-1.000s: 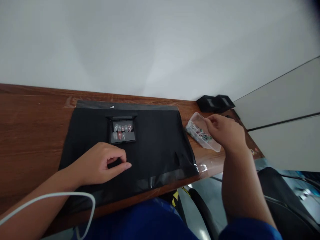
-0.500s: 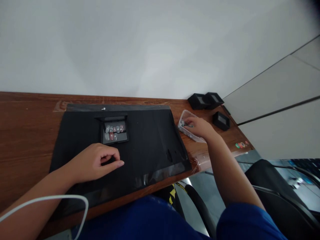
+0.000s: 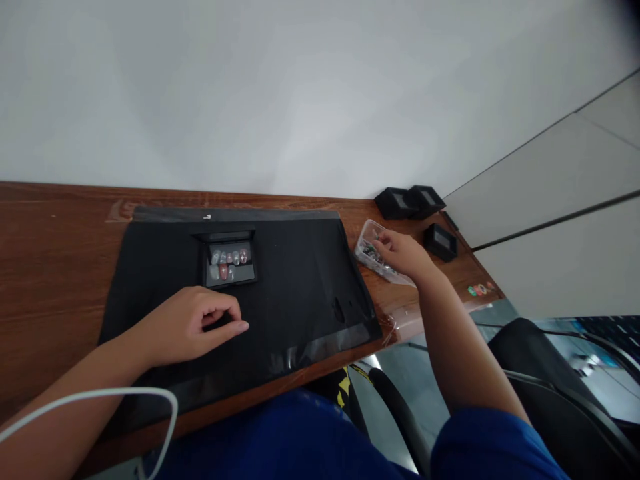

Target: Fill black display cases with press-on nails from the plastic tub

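Note:
My left hand (image 3: 200,325) rests on the black mat (image 3: 295,287), its fingers loosely curled, the thumb apart from them and nothing held. Just beyond it lies an opened black case (image 3: 231,283) with its lid raised. Two rows of press-on nails (image 3: 223,271), clear, silvery and pinkish, lie inside on a grey insert. At the right, my right hand (image 3: 400,252) is over a clear plastic box (image 3: 367,229) of small glittery pieces (image 3: 370,252). Its fingers are drawn together at the box; whatever is between the tips is too small to make out.
Two black boxes (image 3: 397,203) touch each other by the wall, and another black box (image 3: 440,241) sits nearer. Small coloured stickers (image 3: 480,290) mark the table's right end. A white cable (image 3: 125,392) crosses my left forearm. A black chair (image 3: 540,380) stands at the right.
My right hand has lifted slightly and shifted right within the box, uncovering more of the small pieces. The left hand and the case have stayed put.

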